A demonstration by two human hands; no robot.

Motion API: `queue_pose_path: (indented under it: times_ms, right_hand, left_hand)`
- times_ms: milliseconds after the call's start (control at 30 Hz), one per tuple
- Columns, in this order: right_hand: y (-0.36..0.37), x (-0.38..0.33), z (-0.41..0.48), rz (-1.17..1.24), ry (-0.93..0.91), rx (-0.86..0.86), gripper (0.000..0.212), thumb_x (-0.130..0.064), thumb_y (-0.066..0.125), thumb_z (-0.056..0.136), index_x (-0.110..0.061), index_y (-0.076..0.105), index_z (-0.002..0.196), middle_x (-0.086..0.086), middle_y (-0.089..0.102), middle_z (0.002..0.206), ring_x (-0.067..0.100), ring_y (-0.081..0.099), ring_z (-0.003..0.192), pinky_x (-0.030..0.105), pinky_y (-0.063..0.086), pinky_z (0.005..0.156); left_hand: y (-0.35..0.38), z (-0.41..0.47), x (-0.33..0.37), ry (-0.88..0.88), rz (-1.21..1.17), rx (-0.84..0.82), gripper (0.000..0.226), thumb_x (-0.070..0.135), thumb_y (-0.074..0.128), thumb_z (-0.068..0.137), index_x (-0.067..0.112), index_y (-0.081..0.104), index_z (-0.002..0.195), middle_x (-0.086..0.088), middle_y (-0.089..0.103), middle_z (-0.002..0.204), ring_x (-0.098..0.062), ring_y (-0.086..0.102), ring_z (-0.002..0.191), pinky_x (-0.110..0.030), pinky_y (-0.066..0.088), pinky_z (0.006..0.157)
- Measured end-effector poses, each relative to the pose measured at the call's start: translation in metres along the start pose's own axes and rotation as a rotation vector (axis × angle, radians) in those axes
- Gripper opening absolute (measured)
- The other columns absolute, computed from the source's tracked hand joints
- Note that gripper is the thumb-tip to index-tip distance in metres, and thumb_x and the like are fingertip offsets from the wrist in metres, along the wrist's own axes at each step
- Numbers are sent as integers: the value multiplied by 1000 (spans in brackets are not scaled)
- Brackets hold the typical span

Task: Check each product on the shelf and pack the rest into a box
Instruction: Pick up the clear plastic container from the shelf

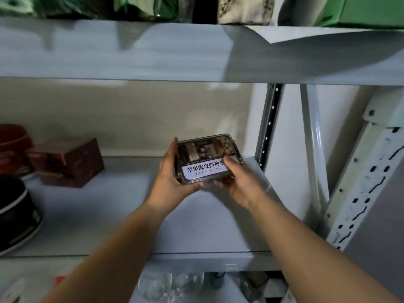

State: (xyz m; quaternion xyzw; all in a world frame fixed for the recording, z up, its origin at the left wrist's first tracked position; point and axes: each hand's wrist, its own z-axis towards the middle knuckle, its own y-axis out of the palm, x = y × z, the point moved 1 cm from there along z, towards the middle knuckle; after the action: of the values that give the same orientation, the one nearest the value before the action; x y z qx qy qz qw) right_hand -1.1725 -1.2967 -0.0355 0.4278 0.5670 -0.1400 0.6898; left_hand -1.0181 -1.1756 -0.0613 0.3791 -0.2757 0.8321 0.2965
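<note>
A clear plastic product box (205, 153) with dark contents and a white label is held up over the right part of the middle shelf (109, 215). My left hand (172, 178) grips its left side, fingers up along the edge and thumb under the front. My right hand (238, 180) grips the right front corner, thumb on the label and fingers underneath. The box tilts its lid toward me.
A dark red box (67, 161) and a red round tin (13, 145) stand at the shelf's left, with a black round tin (15, 217) nearer me. Green and patterned packages (244, 9) fill the upper shelf. Glassware (170, 285) sits below. White slotted uprights (271, 123) stand right.
</note>
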Motion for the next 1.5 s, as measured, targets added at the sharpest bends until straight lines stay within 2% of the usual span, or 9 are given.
queue_pose_path:
  times_ms: [100,167,433,767,900,1000,1133,1267,1500]
  right_hand:
    - [-1,19,1,70,-61,-69,31,-5,58,102,-9,54,132,10,79,100,25,78,88,36,64,67]
    - [-5,31,4,93,-72,-98,37,0,61,98,-14,53,132,11,79,106,30,77,95,47,65,76]
    - [-14,52,24,-83,-88,-23,46,-5,76,88,-14,52,126,18,70,125,37,71,111,52,60,91]
    - [-15,51,27,-76,-81,-23,37,-12,73,93,-20,52,121,12,71,120,25,76,94,45,63,77]
    - [-13,47,28,-71,-65,-7,25,-26,67,99,-31,56,121,5,74,115,24,74,96,47,63,71]
    - [-11,40,25,-1,5,7,28,-44,55,103,-27,63,125,6,78,111,28,74,105,48,63,76]
    - [-10,31,18,166,98,62,47,-53,44,106,-16,71,116,9,80,102,26,76,94,45,62,80]
    - [-8,31,17,188,126,44,54,-53,43,106,-11,64,131,16,73,122,30,71,107,40,63,71]
    - [-10,32,13,140,101,-19,44,-43,41,104,-11,64,122,12,70,101,22,67,79,39,63,69]
  left_hand:
    - [0,-8,-9,-163,-145,-21,129,-5,89,71,21,3,163,12,52,142,11,56,123,-22,54,96]
    - [-3,-9,-16,-229,-224,-46,121,4,90,69,20,13,162,4,59,139,-3,62,122,-29,57,93]
    - [-3,0,-20,-433,-543,194,38,-1,59,97,24,56,124,4,79,97,-24,74,92,-46,64,73]
    - [-1,0,-24,-451,-551,132,50,8,64,98,25,47,141,0,76,107,-29,73,101,-53,63,74]
    - [-9,1,-27,-475,-540,-10,100,47,96,56,38,45,142,1,76,112,-26,75,98,-41,63,65]
    - [-11,-1,-30,-460,-586,-96,119,41,104,36,41,45,139,-3,75,109,-24,75,84,-37,63,61]
    - [-8,-1,-26,-509,-566,-85,91,5,79,65,19,42,148,-2,73,98,-17,71,70,-27,59,54]
    - [-5,-1,-24,-538,-553,-50,79,14,84,74,0,44,140,-7,72,86,-20,72,61,-19,49,42]
    - [-4,5,-27,-521,-593,-9,74,36,69,83,7,37,143,-7,75,88,-28,71,60,-28,59,51]
